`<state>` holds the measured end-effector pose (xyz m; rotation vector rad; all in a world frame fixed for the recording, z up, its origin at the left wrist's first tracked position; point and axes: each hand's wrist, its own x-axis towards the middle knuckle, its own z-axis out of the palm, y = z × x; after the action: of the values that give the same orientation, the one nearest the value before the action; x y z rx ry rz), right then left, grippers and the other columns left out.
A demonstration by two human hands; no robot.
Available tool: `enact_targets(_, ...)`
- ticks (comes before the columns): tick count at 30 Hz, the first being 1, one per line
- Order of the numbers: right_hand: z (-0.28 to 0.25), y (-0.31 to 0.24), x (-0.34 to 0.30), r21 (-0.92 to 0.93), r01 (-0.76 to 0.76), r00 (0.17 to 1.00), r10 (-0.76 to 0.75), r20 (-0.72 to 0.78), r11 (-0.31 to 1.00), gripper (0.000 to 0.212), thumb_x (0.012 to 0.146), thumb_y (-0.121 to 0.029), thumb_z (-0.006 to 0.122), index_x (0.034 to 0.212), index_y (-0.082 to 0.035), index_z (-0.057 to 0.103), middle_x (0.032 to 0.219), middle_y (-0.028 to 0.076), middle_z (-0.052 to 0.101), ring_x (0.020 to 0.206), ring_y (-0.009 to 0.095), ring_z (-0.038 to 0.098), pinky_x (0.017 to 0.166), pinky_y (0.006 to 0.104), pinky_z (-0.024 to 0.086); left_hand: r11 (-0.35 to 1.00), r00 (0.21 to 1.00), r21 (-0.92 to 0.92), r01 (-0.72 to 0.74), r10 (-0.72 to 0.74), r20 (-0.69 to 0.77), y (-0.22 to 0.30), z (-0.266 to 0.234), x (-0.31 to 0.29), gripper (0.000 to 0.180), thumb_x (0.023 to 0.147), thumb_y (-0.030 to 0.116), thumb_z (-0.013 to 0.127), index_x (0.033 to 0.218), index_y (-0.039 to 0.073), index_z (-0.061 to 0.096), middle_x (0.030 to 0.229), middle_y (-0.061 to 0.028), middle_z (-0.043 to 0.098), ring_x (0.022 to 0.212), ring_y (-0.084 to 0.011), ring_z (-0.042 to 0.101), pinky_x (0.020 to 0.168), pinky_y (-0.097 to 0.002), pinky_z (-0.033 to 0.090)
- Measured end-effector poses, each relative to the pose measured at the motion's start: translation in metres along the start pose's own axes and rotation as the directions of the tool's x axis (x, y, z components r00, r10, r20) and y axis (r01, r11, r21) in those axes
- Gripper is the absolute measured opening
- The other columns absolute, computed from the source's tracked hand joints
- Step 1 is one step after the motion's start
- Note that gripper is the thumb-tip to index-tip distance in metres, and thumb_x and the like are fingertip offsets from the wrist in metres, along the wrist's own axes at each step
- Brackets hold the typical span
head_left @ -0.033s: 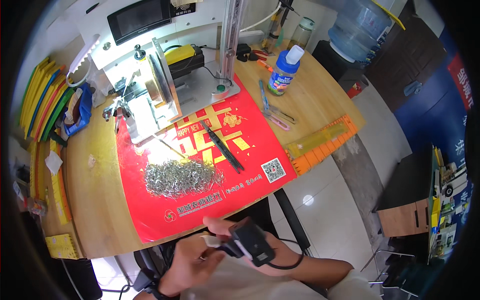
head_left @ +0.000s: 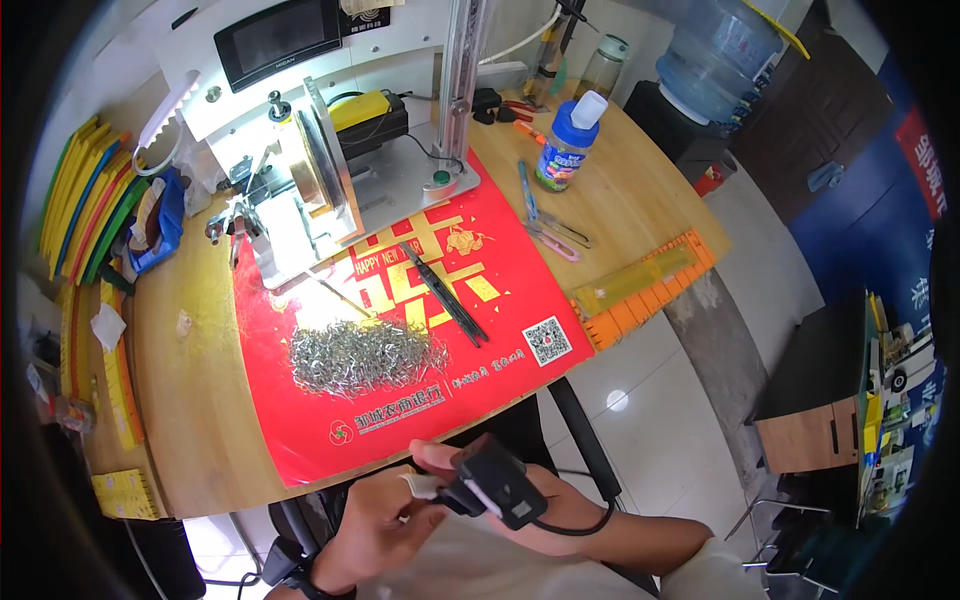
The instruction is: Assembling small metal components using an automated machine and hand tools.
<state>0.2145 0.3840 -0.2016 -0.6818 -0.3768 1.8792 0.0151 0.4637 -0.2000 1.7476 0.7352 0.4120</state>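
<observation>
Both of my hands are in front of me, off the table's near edge. A black box-shaped device (head_left: 502,482) with a cable sits strapped against my right hand (head_left: 434,456). Its fingers are mostly hidden behind that box, so their grip cannot be made out. My left hand (head_left: 380,525) is closed, thumb and fingers pinching the pale strap (head_left: 424,487) beside the box. Another black device (head_left: 284,562) is worn on my left wrist. On the red sheet (head_left: 300,450) ahead lie a heap of small silvery metal pieces (head_left: 362,358) and black tweezers (head_left: 447,294).
A bench machine (head_left: 400,185) with a dark screen stands at the back of the table. To the right are a blue-lidded jar (head_left: 566,150), pink-handled scissors (head_left: 553,243) and an orange ruled mat (head_left: 640,290). At left sit a blue bin (head_left: 165,225) and coloured strips (head_left: 85,200).
My hands and the black box have shifted very slightly; the left hand keeps its pinch on the strap. Nothing on the table has moved.
</observation>
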Motion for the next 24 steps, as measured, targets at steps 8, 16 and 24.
enact_targets(8,-0.034,0.022,-0.053,-0.270,-0.126,0.989,0.143,0.042,0.955,0.039,0.112,-0.020,0.044,0.143,0.003,0.053,0.138,0.017,0.059,0.131,0.021,0.057,0.110,0.0356,0.045,0.967,0.966,-0.019,-0.255,0.254,-0.052,0.018,-0.008,0.004,0.023,0.078,0.001,0.086,0.095,0.001,0.071,0.127,-0.0222,0.065,0.113,-0.0311,0.066,0.096,-0.0393,0.052)
enact_targets(16,-0.037,-0.088,-0.114,-0.383,0.410,0.901,-0.301,0.313,0.828,0.034,0.108,-0.014,0.051,0.135,0.005,0.060,0.137,0.020,0.064,0.127,0.034,0.063,0.107,0.0376,0.049,0.840,0.978,-0.501,-0.207,0.193,-0.079,0.037,-0.019,0.007,0.025,0.083,-0.008,0.080,0.101,-0.001,0.065,0.132,-0.0253,0.063,0.130,-0.0349,0.061,0.106,-0.0380,0.051)
enact_targets(24,-0.002,-0.049,-0.007,-0.818,0.506,0.861,-0.105,0.498,0.274,0.022,0.100,-0.009,0.065,0.121,-0.006,0.068,0.099,0.014,0.073,0.087,0.028,0.072,0.075,0.0387,0.056,0.831,0.856,-0.208,-0.516,0.499,-0.135,0.053,-0.042,0.025,0.022,0.086,0.007,0.083,0.104,0.003,0.071,0.136,-0.0259,0.058,0.133,-0.0419,0.055,0.106,-0.0483,0.049)
